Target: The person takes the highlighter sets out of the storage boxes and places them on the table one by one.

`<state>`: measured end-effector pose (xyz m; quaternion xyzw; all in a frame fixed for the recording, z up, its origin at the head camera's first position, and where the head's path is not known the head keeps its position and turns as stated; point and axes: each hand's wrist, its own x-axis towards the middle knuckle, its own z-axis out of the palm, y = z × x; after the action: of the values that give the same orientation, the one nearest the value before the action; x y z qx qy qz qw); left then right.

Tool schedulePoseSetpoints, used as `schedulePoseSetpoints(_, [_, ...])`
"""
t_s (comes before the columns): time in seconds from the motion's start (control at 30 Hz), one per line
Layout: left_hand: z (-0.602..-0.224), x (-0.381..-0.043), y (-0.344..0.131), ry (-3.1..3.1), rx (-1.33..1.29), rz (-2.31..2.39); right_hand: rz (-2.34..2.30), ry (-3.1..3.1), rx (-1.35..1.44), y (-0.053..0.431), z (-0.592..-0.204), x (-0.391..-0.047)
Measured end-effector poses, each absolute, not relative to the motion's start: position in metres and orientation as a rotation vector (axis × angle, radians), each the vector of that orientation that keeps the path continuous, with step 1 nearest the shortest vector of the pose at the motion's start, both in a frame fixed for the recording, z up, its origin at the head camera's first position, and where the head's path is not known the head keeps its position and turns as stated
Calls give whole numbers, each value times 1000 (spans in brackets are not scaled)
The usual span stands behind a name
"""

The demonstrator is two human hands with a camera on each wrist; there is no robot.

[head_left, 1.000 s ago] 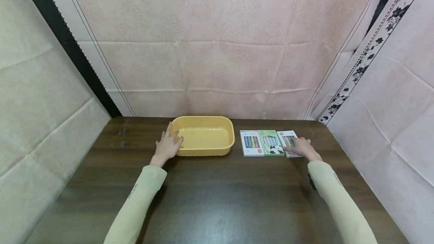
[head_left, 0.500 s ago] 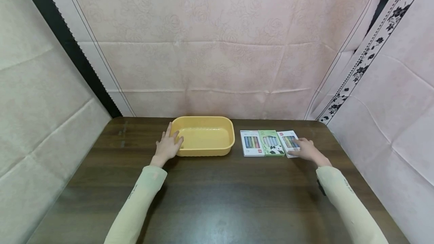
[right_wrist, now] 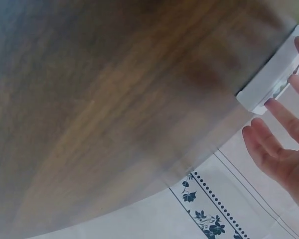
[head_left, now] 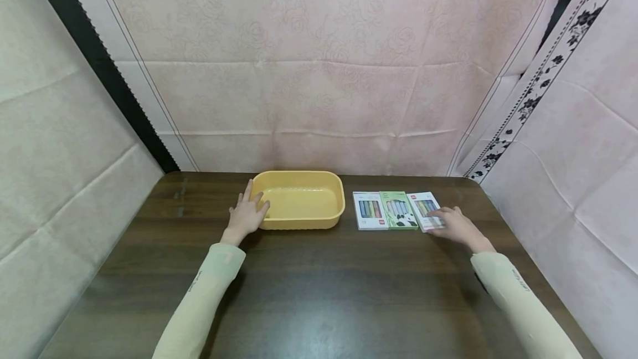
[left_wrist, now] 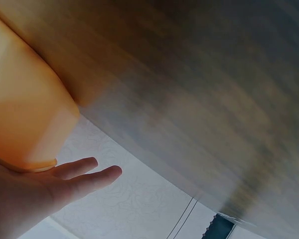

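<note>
A yellow plastic tub stands at the back of the table. My left hand rests over its left rim, some fingers reaching inside and others stretched along the outer side. In the left wrist view two straight fingers extend past the tub's side. To the right of the tub lie two flat white boxes with a green panda box between them; coloured sticks show on their fronts. My right hand touches the rightmost white box, its fingers spread over the right part.
The leftmost white box touches the green one. Brown wood table extends in front of both hands. A pale patterned cloth hangs behind the table's back edge, with more cloth on both sides.
My right hand has drawn back slightly to the right and towards me, uncovering more of the rightmost box, which has turned slightly. My left hand and the tub have stayed put.
</note>
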<state>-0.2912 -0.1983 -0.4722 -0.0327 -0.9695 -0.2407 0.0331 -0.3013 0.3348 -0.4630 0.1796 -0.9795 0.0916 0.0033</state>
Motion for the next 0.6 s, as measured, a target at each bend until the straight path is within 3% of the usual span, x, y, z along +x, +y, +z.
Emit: schedulePoseSetpoints(0.6, [-471,-291,-197,-2981,-97,-747,278,-3074,564,334,-471,-306])
